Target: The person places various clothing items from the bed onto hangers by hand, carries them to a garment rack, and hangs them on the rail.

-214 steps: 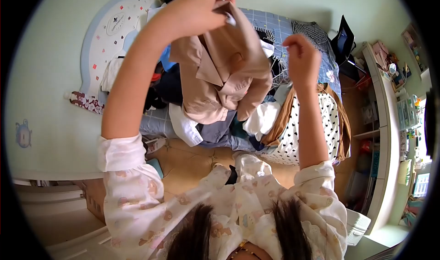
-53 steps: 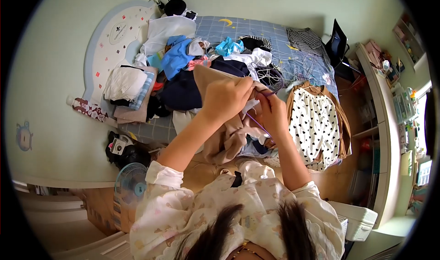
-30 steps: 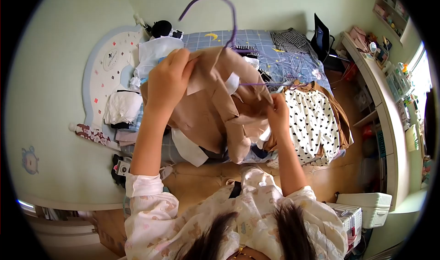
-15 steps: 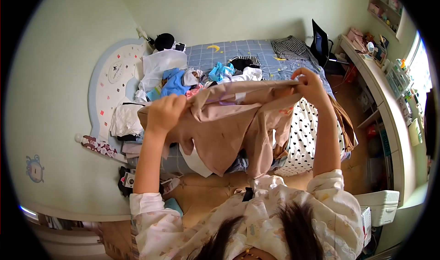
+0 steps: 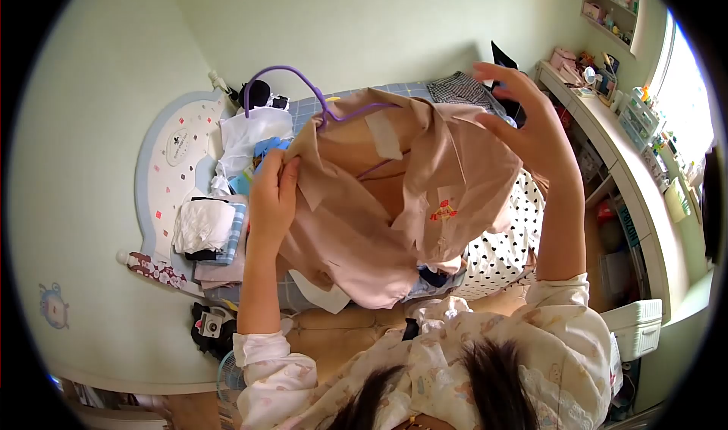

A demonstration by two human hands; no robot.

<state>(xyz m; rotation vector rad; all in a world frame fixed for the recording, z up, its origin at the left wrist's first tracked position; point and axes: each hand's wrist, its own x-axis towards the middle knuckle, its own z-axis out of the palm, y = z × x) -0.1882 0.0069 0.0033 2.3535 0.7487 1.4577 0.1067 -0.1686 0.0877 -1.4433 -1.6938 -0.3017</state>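
Observation:
A dusty-pink button shirt (image 5: 349,240) with a red emblem on its chest is held up before me over the bed. My left hand (image 5: 274,191) grips the shirt's shoulder edge between thumb and fingers. A purple hanger (image 5: 281,68) sits inside the shirt, its hook sticking out past the collar at the upper left; part of its frame is hidden by cloth. Off the shirt's right shoulder, my right hand (image 5: 527,119) is raised with fingers apart and holds nothing.
The bed (image 5: 345,95) bears piled clothes, including a folded white garment (image 5: 203,227) and a heart-dotted white cloth (image 5: 500,248). A pale headboard (image 5: 155,164) stands left. A long desk (image 5: 633,202) runs along the right, with a white box (image 5: 635,327) below.
My right hand has let go of the shirt and opened above it. The shirt has spread out and tilted, and the purple hanger's hook now shows at its upper left.

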